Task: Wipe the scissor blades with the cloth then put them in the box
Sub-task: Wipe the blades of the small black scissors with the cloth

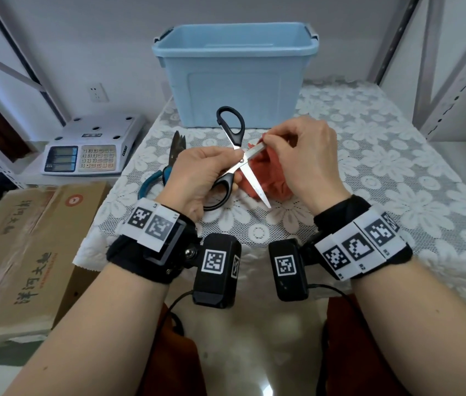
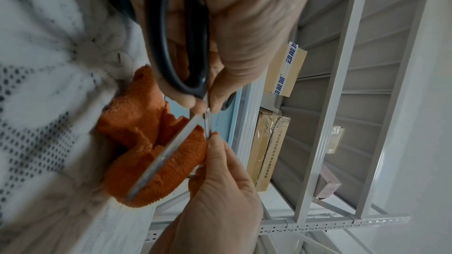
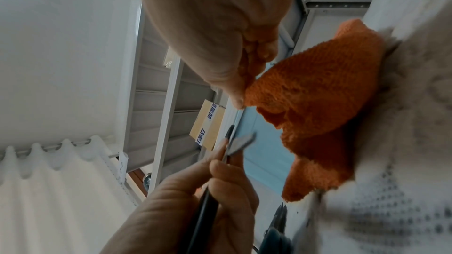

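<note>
I'm gripping the scissors [image 1: 237,155] by the lower handle with left hand [image 1: 194,175]; right hand [image 1: 303,155] fingers [image 1: 276,138] pinching the soft cloth [image 1: 266,178] around one stiff, sharp blade.

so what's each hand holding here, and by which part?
Left hand grips the open scissors by the lower black handle loop, near the pivot. Right hand pinches one blade through the orange cloth.
</note>
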